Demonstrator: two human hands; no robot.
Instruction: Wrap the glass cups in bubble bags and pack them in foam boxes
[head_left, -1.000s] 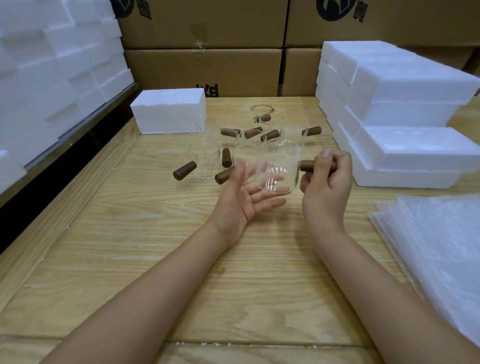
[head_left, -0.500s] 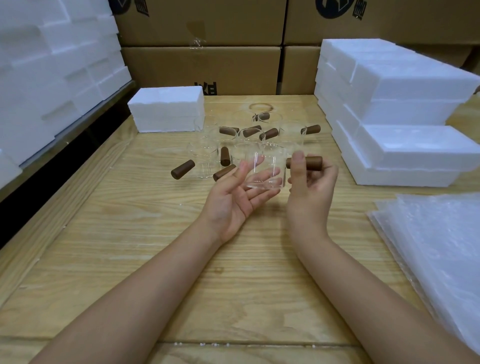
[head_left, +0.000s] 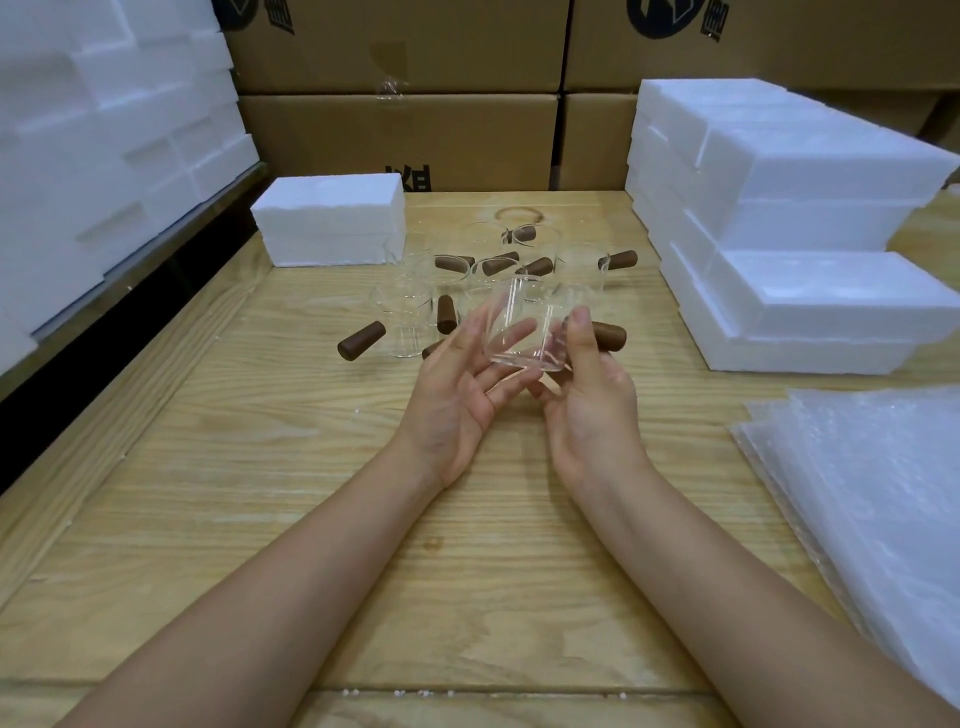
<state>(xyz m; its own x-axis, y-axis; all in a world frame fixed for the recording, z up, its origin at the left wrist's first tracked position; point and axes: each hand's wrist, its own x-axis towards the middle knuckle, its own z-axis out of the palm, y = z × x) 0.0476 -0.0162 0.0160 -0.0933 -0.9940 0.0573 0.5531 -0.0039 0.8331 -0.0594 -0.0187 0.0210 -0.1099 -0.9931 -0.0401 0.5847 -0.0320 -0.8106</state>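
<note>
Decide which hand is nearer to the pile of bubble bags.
Right. The right hand holds the cup mid-table, closer to the bubble bags; the left hand is farther away.

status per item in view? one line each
Held glass cup: lifted off table, unwrapped, between both hands.
Left hand: fingers cradling cup.
Right hand: gripping cup by its wooden handle.
Other glass cups: on table, unwrapped.
Bubble bags: stacked flat, untouched.
Foam boxes: stacked, closed.

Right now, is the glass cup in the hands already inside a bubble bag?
No, the glass cup is bare between the left hand and right hand, while the bubble bags lie stacked at the table's right side.
</note>
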